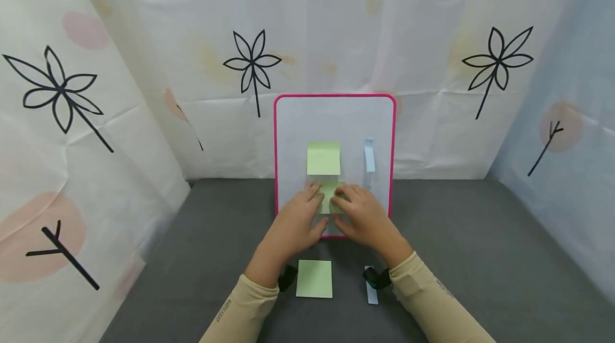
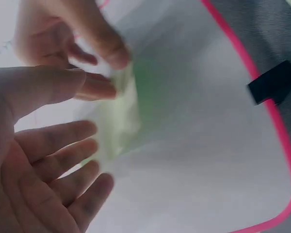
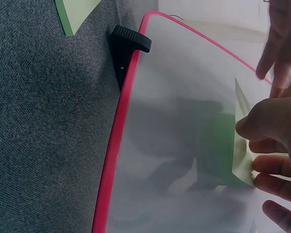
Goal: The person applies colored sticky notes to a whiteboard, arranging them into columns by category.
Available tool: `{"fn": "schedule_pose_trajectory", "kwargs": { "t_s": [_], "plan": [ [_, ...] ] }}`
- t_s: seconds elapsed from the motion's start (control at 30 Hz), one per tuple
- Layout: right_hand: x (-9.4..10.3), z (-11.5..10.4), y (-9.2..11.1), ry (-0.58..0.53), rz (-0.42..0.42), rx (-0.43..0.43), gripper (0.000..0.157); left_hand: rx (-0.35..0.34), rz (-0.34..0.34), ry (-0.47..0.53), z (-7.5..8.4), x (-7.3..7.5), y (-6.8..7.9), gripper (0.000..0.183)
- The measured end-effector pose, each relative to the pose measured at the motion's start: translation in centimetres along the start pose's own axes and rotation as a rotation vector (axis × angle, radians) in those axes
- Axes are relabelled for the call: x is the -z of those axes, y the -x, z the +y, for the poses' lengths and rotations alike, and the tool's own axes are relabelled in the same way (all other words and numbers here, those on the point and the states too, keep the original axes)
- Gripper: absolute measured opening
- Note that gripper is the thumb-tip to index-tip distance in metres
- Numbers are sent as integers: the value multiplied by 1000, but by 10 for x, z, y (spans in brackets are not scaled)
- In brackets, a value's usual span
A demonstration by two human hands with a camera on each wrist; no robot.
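Observation:
A white board (image 1: 293,134) with a pink rim stands upright, with a light green sticky note (image 1: 323,158) on its upper middle. Below that, both hands meet at a second green sticky note (image 1: 329,204), whose sheet stands off the board in the right wrist view. My right hand (image 1: 364,217) pinches this lower note between thumb and fingers. On its other side, my left hand (image 1: 298,220) has its fingers extended beside the note; in the left wrist view the fingertips (image 2: 104,182) reach its edge. Whether they press on it is hard to tell.
A narrow light blue strip (image 1: 369,156) sticks to the board's right side. On the dark grey table (image 1: 456,257) lie a green sticky-note pad (image 1: 314,279) and another blue strip (image 1: 372,293), partly behind the right wrist. A black foot (image 3: 128,46) holds the board's lower edge.

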State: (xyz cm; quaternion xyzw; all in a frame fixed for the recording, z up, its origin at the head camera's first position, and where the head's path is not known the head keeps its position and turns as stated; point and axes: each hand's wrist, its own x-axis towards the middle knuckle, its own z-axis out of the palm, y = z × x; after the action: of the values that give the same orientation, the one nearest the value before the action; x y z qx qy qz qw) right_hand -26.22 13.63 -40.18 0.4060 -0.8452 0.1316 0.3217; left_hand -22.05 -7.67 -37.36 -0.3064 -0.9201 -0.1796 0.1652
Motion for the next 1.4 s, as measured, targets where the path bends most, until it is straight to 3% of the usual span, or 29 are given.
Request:
{"fn": "schedule_pose_trajectory", "kwargs": {
  "t_s": [0.2,0.67,1.03,1.4],
  "plan": [
    [-3,0,0,17,-20,-14,32,48,-91,-91,-5,-12,-1,78],
    [1,0,1,32,-29,-24,32,105,-145,-232,-3,-28,3,105],
    [-1,-1,1,59,-30,-1,33,134,-157,-240,0,-33,7,113],
    [-4,-7,0,75,-57,4,47,157,-143,-222,-2,-35,9,119]
  ]
}}
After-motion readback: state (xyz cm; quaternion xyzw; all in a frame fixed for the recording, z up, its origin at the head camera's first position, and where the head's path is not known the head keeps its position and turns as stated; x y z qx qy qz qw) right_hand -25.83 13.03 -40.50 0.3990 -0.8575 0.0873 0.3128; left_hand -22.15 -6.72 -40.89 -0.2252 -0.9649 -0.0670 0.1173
